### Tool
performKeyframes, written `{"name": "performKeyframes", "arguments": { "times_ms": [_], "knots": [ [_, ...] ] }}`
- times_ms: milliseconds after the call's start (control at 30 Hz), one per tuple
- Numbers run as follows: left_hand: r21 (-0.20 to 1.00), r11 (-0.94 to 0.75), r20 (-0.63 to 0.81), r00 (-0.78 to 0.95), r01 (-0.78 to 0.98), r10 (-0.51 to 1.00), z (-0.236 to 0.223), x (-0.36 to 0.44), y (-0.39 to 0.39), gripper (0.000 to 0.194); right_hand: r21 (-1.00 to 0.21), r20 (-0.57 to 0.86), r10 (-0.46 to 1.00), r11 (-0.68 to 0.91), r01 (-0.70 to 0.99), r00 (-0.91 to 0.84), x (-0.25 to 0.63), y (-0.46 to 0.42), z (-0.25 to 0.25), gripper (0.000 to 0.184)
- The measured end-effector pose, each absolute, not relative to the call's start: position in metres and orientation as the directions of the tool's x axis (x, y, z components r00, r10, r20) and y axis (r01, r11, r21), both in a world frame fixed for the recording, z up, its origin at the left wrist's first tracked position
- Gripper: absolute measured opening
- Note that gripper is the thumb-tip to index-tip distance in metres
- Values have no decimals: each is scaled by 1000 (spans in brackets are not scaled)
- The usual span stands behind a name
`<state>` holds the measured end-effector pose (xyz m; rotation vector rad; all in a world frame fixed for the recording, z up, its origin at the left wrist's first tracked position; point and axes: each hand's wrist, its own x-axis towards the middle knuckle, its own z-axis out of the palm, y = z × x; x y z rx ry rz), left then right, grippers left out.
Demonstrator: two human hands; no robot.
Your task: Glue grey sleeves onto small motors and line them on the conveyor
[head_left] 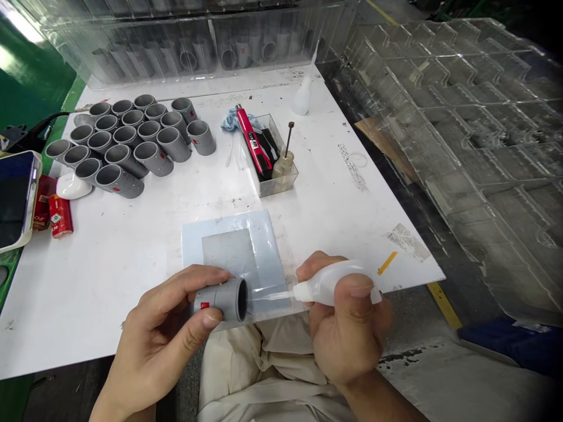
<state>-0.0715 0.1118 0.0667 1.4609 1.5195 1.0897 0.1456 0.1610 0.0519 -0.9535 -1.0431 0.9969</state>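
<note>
Grey was the tube that the left hand gripped, fingers closed over its far side and thumb pressed along the near one, beside a small red mark. It lay sideways at the near edge of the white table, above the clear film there, with its open end turned to the right. The right hand was wrapped firmly around a translucent white squeeze bottle, tipped on its side, thumb against the body. Its thin nozzle pointed left at the tube's mouth and ended just beside the rim; whether the tip touched it, I could not tell.

Beyond the hands, a grey square lay on a pale blue sheet. Farther off, a clear box held a red cutter and a small jar from which a dark-tipped stick rose. Another white bottle stood upright toward the back. Over on the left, more grey tubes stood on end in a close cluster, near a rounded white case and a phone. Clear trays spread out to the right of the table
</note>
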Motion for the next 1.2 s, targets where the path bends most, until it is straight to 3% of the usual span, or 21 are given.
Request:
{"name": "performKeyframes", "arguments": {
  "times_ms": [133,333,567,733,967,1200],
  "knots": [
    [947,-4,25,-61,322,998,66,-72,110,28,-942,245,954,277,-191,174,147,162,52,38],
    [924,-45,52,-8,380,999,62,-74,109,52,-937,213,950,265,-227,229,147,162,52,44],
    [974,-1,19,-78,226,997,63,-63,112,38,-954,164,941,227,-195,297,144,163,51,42],
    [956,-41,46,-11,290,999,62,-67,112,42,-954,184,935,244,-173,302,143,163,52,43],
    [931,-127,109,71,341,991,64,-69,116,47,-970,78,950,142,-195,303,141,161,56,48],
    [935,-136,123,60,327,991,62,-68,116,48,-961,128,943,194,-196,308,143,160,51,43]
  ]
}}
